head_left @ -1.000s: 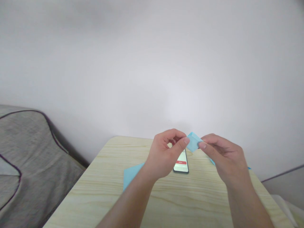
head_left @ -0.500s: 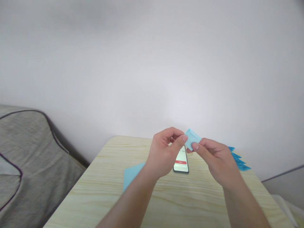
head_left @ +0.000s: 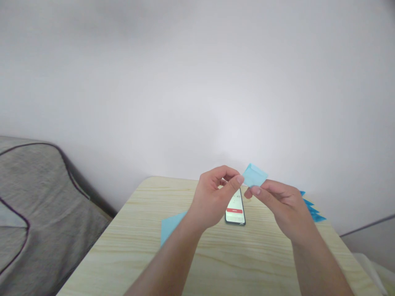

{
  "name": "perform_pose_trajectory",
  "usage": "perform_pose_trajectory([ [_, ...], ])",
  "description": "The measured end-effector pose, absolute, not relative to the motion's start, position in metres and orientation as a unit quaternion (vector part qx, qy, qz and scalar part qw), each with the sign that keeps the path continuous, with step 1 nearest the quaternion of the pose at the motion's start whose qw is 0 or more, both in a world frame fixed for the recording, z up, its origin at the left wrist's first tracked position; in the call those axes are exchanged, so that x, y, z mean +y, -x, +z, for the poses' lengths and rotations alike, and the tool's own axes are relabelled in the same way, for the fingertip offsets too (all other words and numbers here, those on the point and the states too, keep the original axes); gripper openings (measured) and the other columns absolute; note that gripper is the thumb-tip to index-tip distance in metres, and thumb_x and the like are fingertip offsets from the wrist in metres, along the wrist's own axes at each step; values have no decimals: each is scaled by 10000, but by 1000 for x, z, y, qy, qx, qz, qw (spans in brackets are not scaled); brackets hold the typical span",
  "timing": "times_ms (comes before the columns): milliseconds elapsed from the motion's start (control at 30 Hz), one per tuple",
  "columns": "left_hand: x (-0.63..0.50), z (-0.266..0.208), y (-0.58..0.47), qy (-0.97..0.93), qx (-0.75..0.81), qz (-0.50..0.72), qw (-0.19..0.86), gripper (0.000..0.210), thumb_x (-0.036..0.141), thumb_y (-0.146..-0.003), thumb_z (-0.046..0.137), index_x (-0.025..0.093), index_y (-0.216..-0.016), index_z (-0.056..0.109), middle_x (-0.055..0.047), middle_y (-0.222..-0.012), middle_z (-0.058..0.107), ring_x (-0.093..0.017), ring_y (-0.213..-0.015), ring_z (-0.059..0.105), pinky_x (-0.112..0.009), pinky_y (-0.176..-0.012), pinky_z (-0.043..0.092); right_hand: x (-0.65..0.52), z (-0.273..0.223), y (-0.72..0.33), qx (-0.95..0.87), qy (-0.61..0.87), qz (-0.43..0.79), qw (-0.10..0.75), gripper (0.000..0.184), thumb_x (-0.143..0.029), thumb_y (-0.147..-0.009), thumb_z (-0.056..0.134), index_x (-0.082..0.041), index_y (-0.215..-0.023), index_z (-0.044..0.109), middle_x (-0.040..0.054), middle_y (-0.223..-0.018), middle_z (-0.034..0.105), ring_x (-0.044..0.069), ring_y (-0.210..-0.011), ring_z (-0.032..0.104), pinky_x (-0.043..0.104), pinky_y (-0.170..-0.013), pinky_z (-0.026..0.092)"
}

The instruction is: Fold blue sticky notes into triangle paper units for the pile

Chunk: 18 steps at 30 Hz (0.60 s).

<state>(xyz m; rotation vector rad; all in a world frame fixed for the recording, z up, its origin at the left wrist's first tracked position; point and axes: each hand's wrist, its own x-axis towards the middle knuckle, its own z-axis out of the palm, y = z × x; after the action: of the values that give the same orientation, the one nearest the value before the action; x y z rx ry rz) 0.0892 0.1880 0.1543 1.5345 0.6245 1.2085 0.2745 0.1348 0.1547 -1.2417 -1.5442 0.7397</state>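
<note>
A small piece of light-blue folded paper [head_left: 254, 176], with a narrow fold along its upper edge, is held up above the far part of the table. My left hand [head_left: 216, 195] pinches its left corner between thumb and fingers. At the lower right edge, the thumb and fingers of my right hand [head_left: 280, 205] are closed on the paper; the fingertips behind it are partly hidden. Beneath and behind my left hand lies a phone [head_left: 235, 217] with a lit screen showing timer digits and a red bar.
A larger light-blue sheet [head_left: 171, 226] lies on the wooden table [head_left: 234, 263], partly under my left forearm. Several darker blue pointed paper pieces [head_left: 314, 211] sit beyond my right hand. A grey fabric-covered piece of furniture [head_left: 40, 205] stands at left, and a white wall [head_left: 185, 90] rises behind.
The folded paper has turned and shifted slightly up and right, showing more of its face. My right thumb has slid down to its lower edge. The phone's digits advanced by one.
</note>
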Motion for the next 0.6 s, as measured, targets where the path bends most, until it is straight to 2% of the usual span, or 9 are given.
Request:
perform_pose_trajectory([
  [167, 188, 153, -89, -675, 283, 499, 465, 211, 373, -953, 630, 181, -879, 678, -1, -798, 644, -132, -775, 542, -282, -754, 429, 136, 156, -278, -626, 502, 303, 514, 220, -450, -915, 686, -251, -899, 780, 2, -878, 754, 168, -833, 660, 261, -741, 496],
  [333, 187, 152, -90, -690, 293, 482, 453, 224, 387, -956, 621, 181, -878, 662, 0, -791, 638, -137, -771, 545, -285, -749, 429, 136, 153, -282, -582, 518, 255, 572, 214, -428, -904, 708, -234, -826, 753, -11, -742, 704, 137, -694, 623, 245, -665, 483],
  [600, 187, 152, -90, -676, 277, 484, 481, 247, 409, -963, 601, 180, -881, 641, 2, -774, 594, -134, -755, 515, -271, -714, 414, 134, 158, -275, -583, 533, 246, 561, 277, -444, -917, 686, -216, -761, 709, -3, -711, 682, 139, -666, 592, 253, -648, 462],
])
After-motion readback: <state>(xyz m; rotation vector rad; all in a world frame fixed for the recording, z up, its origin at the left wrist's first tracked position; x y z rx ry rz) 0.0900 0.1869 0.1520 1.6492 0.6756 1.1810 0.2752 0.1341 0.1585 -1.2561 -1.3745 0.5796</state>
